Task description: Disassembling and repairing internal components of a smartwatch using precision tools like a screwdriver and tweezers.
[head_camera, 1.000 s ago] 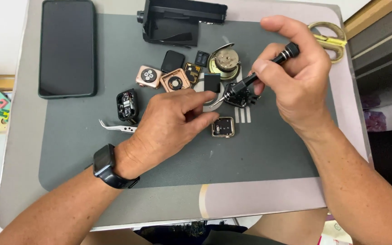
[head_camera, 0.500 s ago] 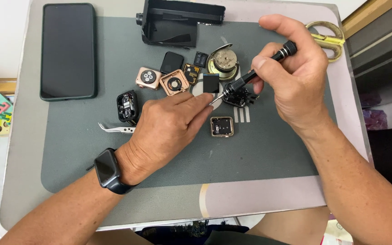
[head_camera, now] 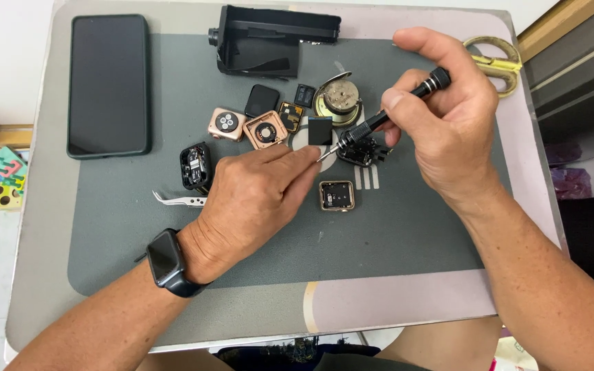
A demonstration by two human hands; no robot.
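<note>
Two hands fix tiny watch parts

Right hand [head_camera: 448, 130] fingers grip a screwdriver [head_camera: 386, 118]; left hand [head_camera: 259, 199] fingertips hide its tip, grip unclear

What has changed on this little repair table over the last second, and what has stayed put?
Very little. The right hand keeps its grip on the slim black screwdriver, its tip at the small black part; the handle has tilted slightly. The left hand, wearing a dark wristwatch, still rests by the tip. The black phone, gold scissors, silver tweezers and square gold watch case have not moved.
</note>
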